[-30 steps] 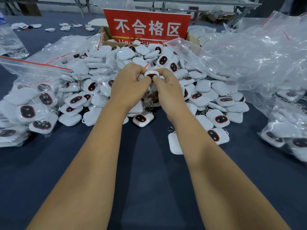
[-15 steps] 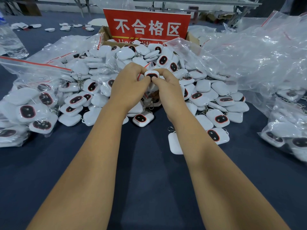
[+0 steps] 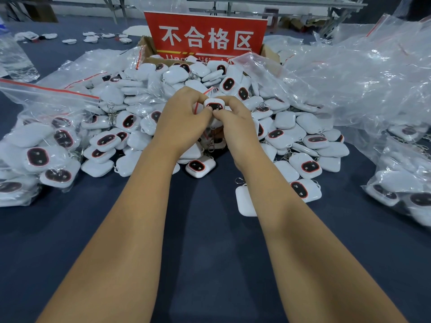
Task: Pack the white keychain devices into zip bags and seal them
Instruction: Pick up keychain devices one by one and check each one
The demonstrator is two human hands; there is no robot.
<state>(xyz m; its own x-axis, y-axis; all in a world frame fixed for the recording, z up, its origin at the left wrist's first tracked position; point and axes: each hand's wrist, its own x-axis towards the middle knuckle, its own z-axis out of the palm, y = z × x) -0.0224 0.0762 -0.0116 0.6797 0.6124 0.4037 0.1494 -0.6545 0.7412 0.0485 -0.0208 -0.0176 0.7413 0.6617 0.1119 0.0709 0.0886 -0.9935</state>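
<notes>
Looking down over both forearms, I see my left hand [image 3: 184, 120] and my right hand [image 3: 235, 125] meeting above the middle of the heap, fingers curled in, both pinching one white rounded-square keychain device with a dark oval face ringed in red [image 3: 214, 105]. The two thumbs press against its near edge, and the index fingers hook over its far corners, so neither hand is spread at all. A thin red line runs past the left fingers beside the device and looks like the strip of a small clear zip bag, but I cannot tell whether the device sits inside it. Directly beneath lies the big loose pile of identical white keychain devices with metal rings [image 3: 303, 141], spilling over the dark blue table cover [image 3: 210, 241]. At my left sits a clear zip bag with a red seal strip, stuffed with devices [image 3: 39, 145]; at my right, a tall drift of crumpled clear plastic bags [image 3: 363, 75], with more bagged devices below it. Behind the pile stands a red sign [image 3: 206, 36] with white characters reading 不合格区; a line of Latin letters under them is mostly covered and I cannot read it. It stands in a brown cardboard box [image 3: 268, 52]. A clear plastic bottle [image 3: 14, 59] stands far left.
</notes>
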